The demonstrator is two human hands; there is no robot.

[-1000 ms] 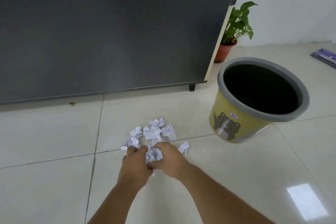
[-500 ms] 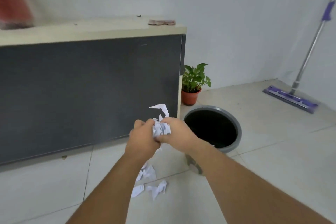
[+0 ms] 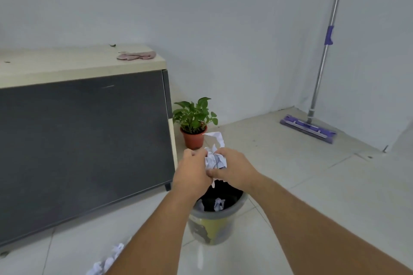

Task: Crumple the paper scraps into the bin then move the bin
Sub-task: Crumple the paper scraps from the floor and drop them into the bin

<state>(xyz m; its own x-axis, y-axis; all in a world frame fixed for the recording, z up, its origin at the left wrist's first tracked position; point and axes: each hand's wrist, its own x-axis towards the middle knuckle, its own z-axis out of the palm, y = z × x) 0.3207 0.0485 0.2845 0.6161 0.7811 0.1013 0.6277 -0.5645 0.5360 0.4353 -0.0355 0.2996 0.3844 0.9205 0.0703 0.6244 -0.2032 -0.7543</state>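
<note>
Two bare hands are working: left hand [image 3: 192, 173] and right hand [image 3: 234, 168] are both clenching one crumpled white printed paper wad [image 3: 215, 158], holding it in the air above the bin. One yellow round plastic bin with a grey rim [image 3: 212, 227] is standing on the pale tiled floor [image 3: 312, 185]; at least one white scrap [image 3: 219, 204] is lying inside. A few loose white paper scraps [image 3: 107, 261] are lying on the floor, bottom left, partly blurred.
</note>
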